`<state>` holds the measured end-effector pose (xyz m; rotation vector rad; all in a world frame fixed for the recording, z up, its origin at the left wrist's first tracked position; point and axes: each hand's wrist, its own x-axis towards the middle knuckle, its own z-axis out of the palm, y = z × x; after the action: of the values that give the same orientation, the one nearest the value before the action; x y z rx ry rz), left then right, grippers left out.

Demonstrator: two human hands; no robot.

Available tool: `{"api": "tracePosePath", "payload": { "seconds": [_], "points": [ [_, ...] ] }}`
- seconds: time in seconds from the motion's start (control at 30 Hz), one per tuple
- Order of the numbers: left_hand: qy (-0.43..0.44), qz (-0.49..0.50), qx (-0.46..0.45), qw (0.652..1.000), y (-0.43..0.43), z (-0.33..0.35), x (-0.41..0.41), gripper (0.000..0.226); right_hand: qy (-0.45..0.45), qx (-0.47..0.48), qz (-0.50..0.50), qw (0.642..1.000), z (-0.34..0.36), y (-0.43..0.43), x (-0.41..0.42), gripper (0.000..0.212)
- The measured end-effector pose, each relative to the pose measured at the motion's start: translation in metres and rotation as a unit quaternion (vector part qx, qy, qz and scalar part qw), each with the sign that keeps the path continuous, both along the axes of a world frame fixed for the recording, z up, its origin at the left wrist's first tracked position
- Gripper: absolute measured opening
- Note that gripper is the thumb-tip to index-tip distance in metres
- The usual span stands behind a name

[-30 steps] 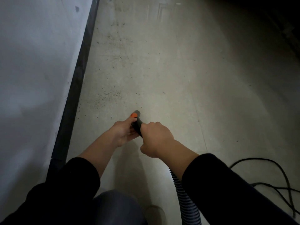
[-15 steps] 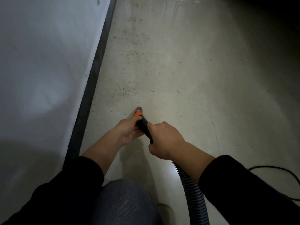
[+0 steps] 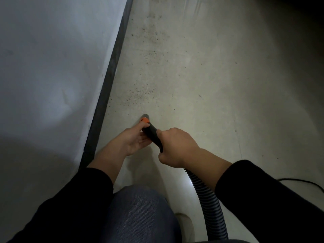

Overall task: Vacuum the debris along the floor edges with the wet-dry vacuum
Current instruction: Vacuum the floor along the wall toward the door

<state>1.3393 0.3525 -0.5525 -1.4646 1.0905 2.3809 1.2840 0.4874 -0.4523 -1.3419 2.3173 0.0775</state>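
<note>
1. Right hand (image 3: 177, 149) grips nozzle (image 3: 151, 132); left hand (image 3: 130, 142) holds it by the orange collar (image 3: 144, 120).
2. Debris (image 3: 140, 93) at 12 o'clock from tip, baseboard (image 3: 108, 81) at 9.
3. Hose (image 3: 208, 204) trails toward 5.

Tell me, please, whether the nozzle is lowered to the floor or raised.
Lowered: the nozzle slants down, tip at the floor near debris; contact cannot be told.

We're looking at a pretty dim, slightly soft shot. Light is pooling on the middle of the floor (image 3: 192, 81) and a pale patch of wall (image 3: 52, 111), seemingly coming from up near the camera, and we're losing the top right corner to near black. A soft shadow is lying on the floor close to us, a tiny white glare spot is glowing beside the hose (image 3: 208, 204), and the black sleeves (image 3: 263, 199) are showing no detail.
</note>
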Motion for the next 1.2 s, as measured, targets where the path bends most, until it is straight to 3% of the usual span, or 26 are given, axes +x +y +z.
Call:
{"api": "tracePosePath", "payload": {
  "seconds": [0.83, 1.2],
  "points": [
    [0.016, 0.127, -0.020, 0.992, -0.049, -0.006, 0.043, 0.030, -0.028, -0.035, 0.044, 0.998, -0.023, -0.058, 0.024, 0.039],
    [0.010, 0.172, -0.059, 0.983, -0.062, -0.008, 0.052, 0.039, -0.036, -0.047, 0.050, 0.997, -0.032, -0.076, 0.030, 0.043]
  ]
}}
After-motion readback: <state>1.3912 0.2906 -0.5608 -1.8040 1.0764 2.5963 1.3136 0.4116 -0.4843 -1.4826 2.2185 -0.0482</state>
